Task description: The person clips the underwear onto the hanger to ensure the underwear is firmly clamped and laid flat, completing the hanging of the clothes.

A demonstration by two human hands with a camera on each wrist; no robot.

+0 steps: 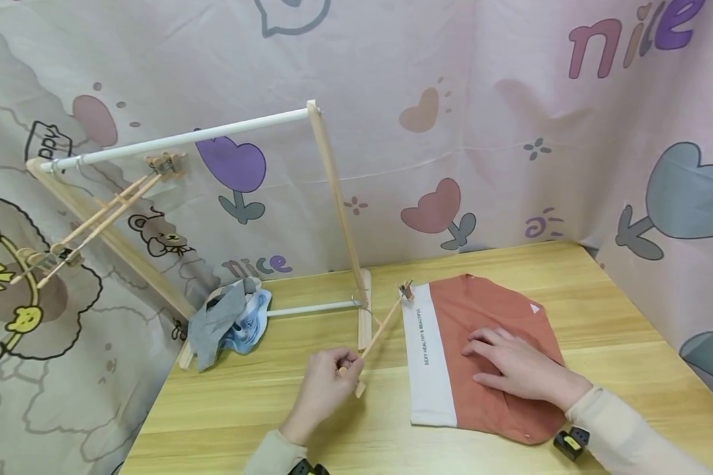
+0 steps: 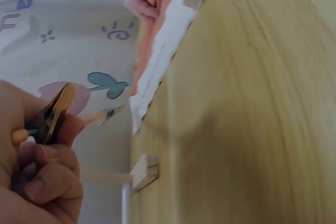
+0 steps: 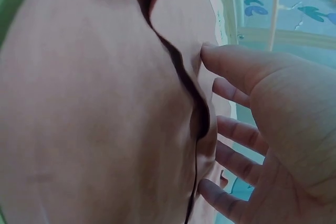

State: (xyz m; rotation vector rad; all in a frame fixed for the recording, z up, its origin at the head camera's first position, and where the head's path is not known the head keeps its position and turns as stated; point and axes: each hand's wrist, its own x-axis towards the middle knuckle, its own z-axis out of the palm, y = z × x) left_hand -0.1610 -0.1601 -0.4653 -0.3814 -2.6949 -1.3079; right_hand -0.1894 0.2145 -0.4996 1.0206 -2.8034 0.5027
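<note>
A rust-red garment with a wide printed white band lies flat on the wooden table. My left hand pinches one end of a slim wooden clip hanger. Its far clip is at the upper corner of the white band. In the left wrist view, the near wooden clip sits between thumb and fingers. My right hand rests on the red cloth, fingers spread. Close up in the right wrist view, the fingertips touch the cloth beside a dark open fold.
A wooden rack with a white top bar stands at the left. Another clip hanger hangs from it. Grey cloth and blue cloth are bunched near its base. A printed curtain closes off the back.
</note>
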